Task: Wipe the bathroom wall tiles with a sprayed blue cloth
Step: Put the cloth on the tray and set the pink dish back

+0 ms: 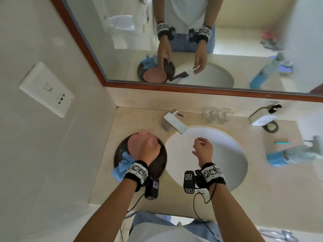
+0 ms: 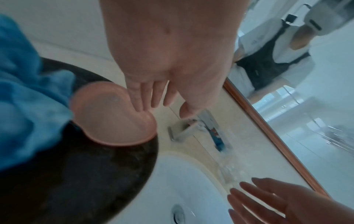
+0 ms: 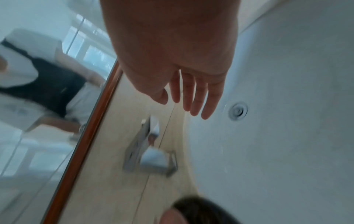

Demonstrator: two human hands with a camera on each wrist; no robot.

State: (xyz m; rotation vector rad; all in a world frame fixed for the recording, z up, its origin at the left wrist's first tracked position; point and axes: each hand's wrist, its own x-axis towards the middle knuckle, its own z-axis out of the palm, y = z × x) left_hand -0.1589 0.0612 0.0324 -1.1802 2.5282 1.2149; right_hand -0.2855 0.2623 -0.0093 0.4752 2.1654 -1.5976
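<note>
- My left hand (image 1: 148,149) hovers over the dark round tray (image 1: 120,151), fingers straight and loosely spread and gripping nothing. In the left wrist view the fingertips (image 2: 139,104) sit just above the pink dish (image 2: 113,118).
- My right hand (image 1: 203,149) hangs over the white basin (image 1: 232,165), relaxed, fingers slack, also holding nothing.
- The blue cloth (image 1: 123,165) lies bunched on the tray's rim at about 7 o'clock from my left hand, partly spilling onto the counter (image 1: 139,119).
- The spray bottle (image 1: 290,156) lies on its side at 3 o'clock, well apart from both hands.
- Risk: if I reach back for the cloth, my wrist could knock the pink dish or drag the tray toward the counter edge, since the cloth overhangs the rim.
- Risk: crossing to the bottle, my right forearm passes near the faucet (image 1: 173,123) and the two glasses (image 1: 217,115) at 12 to 1 o'clock. A high, careless sweep could tip them.
- Room: the wall tiles (image 1: 43,145) at 9 o'clock offer broad open surface, but the switch plate (image 1: 46,89) sits at 10 o'clock, and I judge a wet cloth should skirt it.
- The mirror frame (image 1: 192,89) bounds the reach at 12 o'clock.
</note>
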